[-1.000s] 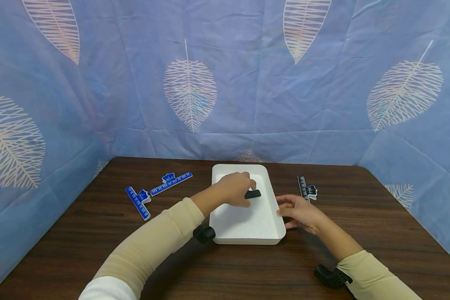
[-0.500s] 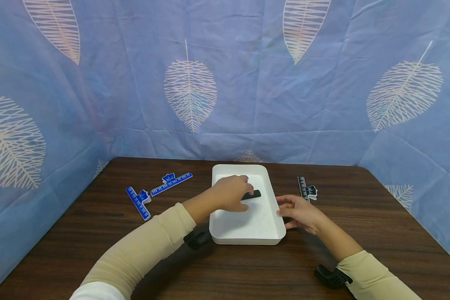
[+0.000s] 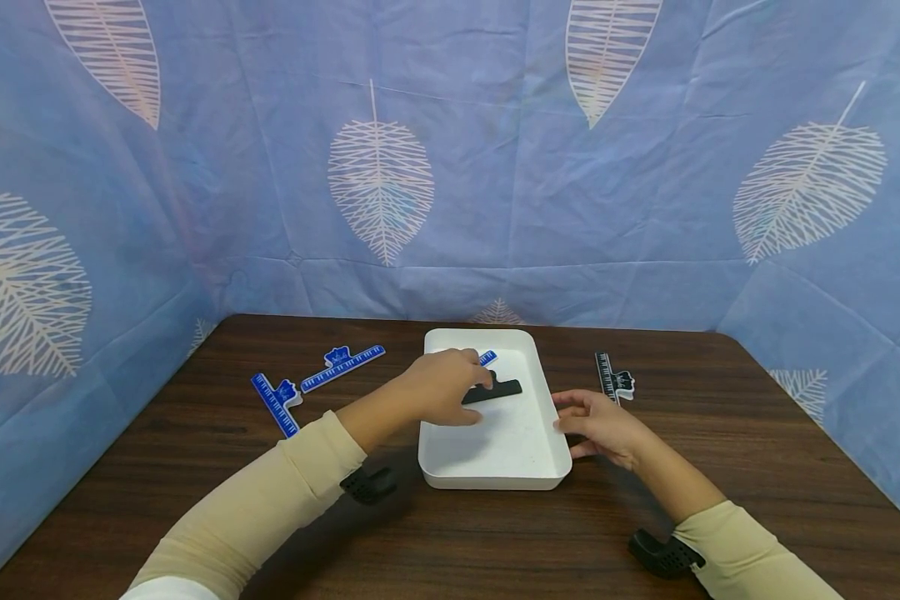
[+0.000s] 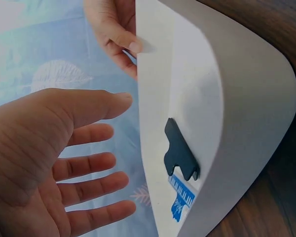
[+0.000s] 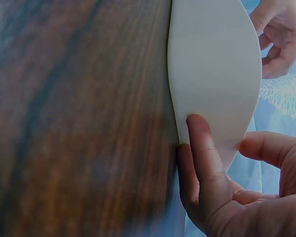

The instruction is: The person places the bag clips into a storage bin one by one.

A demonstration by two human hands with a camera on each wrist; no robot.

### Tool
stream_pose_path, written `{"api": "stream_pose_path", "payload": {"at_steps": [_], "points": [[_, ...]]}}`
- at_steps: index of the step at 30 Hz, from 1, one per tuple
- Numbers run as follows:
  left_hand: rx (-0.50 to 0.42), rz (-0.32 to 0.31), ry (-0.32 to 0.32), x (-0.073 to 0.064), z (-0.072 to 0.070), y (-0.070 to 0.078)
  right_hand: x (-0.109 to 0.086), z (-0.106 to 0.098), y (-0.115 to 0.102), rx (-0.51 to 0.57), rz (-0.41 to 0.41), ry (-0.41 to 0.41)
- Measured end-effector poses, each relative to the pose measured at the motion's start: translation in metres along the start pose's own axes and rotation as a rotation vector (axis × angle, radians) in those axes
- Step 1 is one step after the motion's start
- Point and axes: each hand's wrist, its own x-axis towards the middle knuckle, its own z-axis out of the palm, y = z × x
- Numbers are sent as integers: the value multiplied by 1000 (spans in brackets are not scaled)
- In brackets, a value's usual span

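My left hand [image 3: 444, 390] is over the white tray [image 3: 502, 458], empty, fingers spread and thumb apart in the left wrist view. Inside the tray lies a black clip [image 4: 180, 150], backside up, its near end partly hidden behind that hand in the head view. A blue clip with a piano-key pattern [image 4: 182, 192] lies beside it, mostly covered by the hand from above. At the tray's right side, my right hand [image 3: 598, 427] holds the edge: fingertips [image 5: 197, 123] rest against the outer wall and the thumb is at the rim.
Two blue piano-key clips, one nearer [image 3: 276, 404] and one farther [image 3: 342, 367], lie left of the tray on the dark wooden table [image 3: 495, 542]. A black piano-key clip [image 3: 613, 379] lies to the right, just beyond my right hand. Blue leaf-print cloth [image 3: 495, 167] surrounds the table.
My left hand has drawn back leftward and toward me, off the black clip, uncovering more of it and part of the blue clip in the tray. My right hand and the tray stay put.
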Motion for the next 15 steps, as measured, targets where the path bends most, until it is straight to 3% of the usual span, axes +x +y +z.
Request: {"api": "stream_pose_path", "payload": {"at_steps": [15], "points": [[-70,-33,46,-27,-10,-10,0,0,0,3,0,2]]}}
